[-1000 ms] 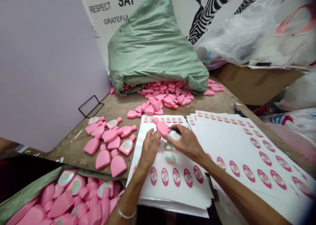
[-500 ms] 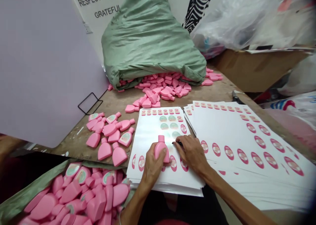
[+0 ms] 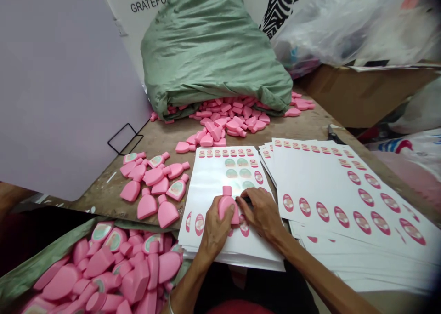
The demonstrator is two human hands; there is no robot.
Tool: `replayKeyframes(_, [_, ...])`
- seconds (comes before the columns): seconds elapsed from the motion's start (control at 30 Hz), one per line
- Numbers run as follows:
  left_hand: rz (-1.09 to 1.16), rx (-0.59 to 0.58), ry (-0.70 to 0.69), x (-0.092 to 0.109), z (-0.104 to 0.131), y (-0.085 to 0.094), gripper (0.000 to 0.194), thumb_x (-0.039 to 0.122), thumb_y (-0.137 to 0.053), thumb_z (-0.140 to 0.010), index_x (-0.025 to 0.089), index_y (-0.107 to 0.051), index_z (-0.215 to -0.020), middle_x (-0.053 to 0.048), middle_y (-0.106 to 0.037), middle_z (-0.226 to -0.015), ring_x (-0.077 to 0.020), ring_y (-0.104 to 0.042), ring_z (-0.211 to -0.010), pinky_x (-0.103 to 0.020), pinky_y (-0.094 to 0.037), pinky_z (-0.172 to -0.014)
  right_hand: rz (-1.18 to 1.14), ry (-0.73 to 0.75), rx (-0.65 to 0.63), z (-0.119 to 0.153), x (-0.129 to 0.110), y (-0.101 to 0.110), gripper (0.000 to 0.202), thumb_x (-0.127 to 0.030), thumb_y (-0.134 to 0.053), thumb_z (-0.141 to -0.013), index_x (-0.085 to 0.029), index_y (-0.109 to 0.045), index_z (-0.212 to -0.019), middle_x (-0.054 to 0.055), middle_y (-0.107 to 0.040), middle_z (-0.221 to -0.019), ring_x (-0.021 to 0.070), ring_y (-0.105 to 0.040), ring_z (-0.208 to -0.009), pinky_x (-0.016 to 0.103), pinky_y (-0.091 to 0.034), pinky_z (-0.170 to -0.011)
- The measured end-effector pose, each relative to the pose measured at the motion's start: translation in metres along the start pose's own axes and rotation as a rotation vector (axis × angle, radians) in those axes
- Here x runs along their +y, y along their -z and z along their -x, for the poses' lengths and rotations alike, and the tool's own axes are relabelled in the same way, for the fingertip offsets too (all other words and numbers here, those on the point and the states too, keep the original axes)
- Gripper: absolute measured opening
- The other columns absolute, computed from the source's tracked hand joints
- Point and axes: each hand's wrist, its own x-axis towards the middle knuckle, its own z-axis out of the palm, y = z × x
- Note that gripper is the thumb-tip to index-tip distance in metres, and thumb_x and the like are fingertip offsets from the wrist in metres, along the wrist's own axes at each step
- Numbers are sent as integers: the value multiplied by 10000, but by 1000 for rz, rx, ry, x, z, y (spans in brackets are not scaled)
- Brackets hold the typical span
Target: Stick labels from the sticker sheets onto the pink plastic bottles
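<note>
My left hand (image 3: 216,231) is closed around a small pink plastic bottle (image 3: 226,204), held upright above a sheet of stickers (image 3: 206,185). The thumb lies across the bottle's front, and no label shows on that face. Close to the bottle's right side, my right hand (image 3: 263,213) has its fingers pinched together over the sheet. A small black tool (image 3: 248,201) shows between those fingers, mostly hidden, so its kind is unclear. Round green stickers (image 3: 231,173) and oval pink stickers (image 3: 199,224) remain on the sheet, around a blank area.
Loose pink bottles (image 3: 167,213), some labelled, lie to the left. A green sack (image 3: 213,52) spills more bottles at the back. An open bag of bottles (image 3: 138,277) sits at lower left. More sticker sheets (image 3: 310,176) and a black-handled tool (image 3: 333,134) are at right.
My right hand has moved left, bringing its fingertips up beside the bottle. The black tool is more covered by the fingers now. My left hand keeps its hold, and the view has shifted slightly.
</note>
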Motion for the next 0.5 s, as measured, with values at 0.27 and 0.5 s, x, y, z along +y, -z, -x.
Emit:
replayKeyframes(0.27, [92,-34,54,1,1,1,413,506,-550,-806,173,-549,-1051,-11,-572,-790,-127,-605,-565,-211,-492,-470,58,60,-47,-3,21,5,202,-284,-438,-915,-195,-552,-774,37,-571,-718,181,-478,-716,322,-289,-687])
replayKeyframes(0.5, [131,-66,69,3,0,0,412,502,-538,-816,177,-516,-1069,3,-561,-771,-139,-632,-562,-237,-530,-499,-84,60,-73,-6,16,4,183,-286,-450,-904,-201,-547,-774,28,-583,-729,170,-502,-712,311,-311,-689])
